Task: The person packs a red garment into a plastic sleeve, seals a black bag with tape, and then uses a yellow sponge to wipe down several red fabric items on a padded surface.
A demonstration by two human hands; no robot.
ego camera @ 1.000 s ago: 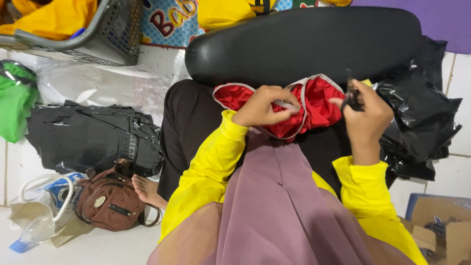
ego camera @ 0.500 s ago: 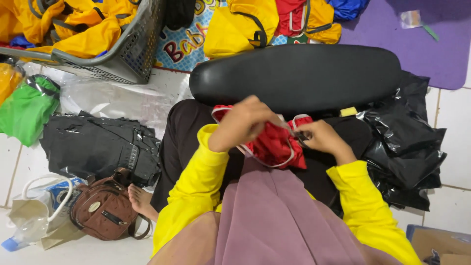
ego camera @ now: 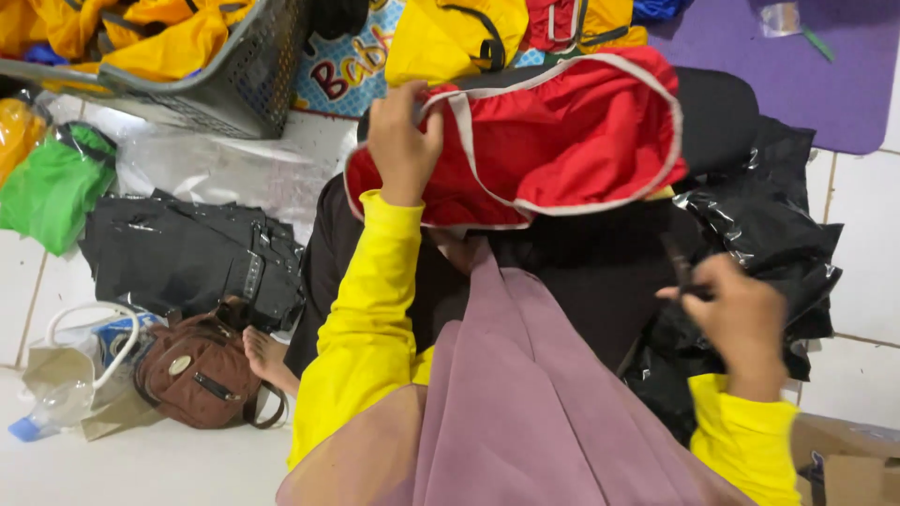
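Observation:
My left hand (ego camera: 403,141) grips the white-trimmed edge of a red fabric bag (ego camera: 562,141) and holds it up, spread wide, above my lap and in front of a black padded board (ego camera: 717,112). My right hand (ego camera: 736,314) is lower at the right, closed around a small dark tool (ego camera: 677,262) whose kind I cannot make out. It hovers over a heap of black plastic bags (ego camera: 769,225). Both arms wear yellow sleeves, and a mauve cloth (ego camera: 525,403) hangs down my front.
A grey basket (ego camera: 216,89) of yellow bags stands at the top left. Green bag (ego camera: 52,187), black packed bags (ego camera: 187,253), brown handbag (ego camera: 192,375) and a paper bag (ego camera: 66,365) lie on the left floor. Purple mat (ego camera: 806,66) at top right, cardboard box (ego camera: 844,459) bottom right.
The red bag was bunched in both hands on my lap; now my left hand has lifted and spread it, and my right hand has let go and dropped to the right with the tool.

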